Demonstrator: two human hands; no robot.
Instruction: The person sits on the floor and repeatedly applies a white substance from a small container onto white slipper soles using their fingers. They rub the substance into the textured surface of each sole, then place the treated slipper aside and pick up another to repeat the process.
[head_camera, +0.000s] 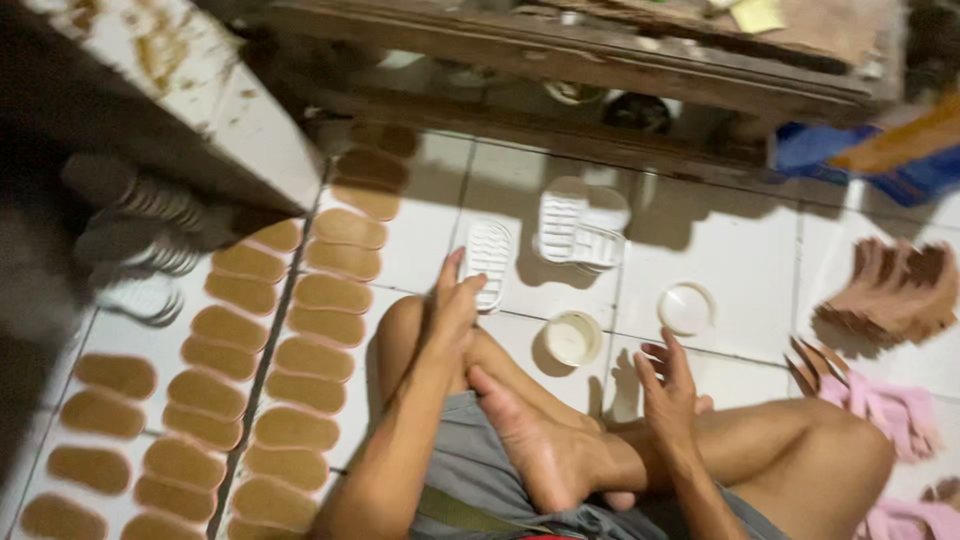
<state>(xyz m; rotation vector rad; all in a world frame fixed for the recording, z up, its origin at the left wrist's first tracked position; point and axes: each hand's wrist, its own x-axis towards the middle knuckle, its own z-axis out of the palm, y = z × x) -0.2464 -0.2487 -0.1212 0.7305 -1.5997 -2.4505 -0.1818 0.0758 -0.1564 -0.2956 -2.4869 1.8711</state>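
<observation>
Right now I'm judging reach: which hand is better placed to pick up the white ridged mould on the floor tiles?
Probably the left. The left hand rests on the knee with its fingertips right by the white ridged mould. The right hand hovers open farther off, nearer the small white cup.

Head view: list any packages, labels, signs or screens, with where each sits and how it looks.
Blue bag or package: top right, on the floor under the wooden bench; crumpled, blue, beside something orange; too blurred to tell more.
Yellow paper slip: top edge, on the bench; small, squarish, pale yellow.
No signs or screens show.
</observation>
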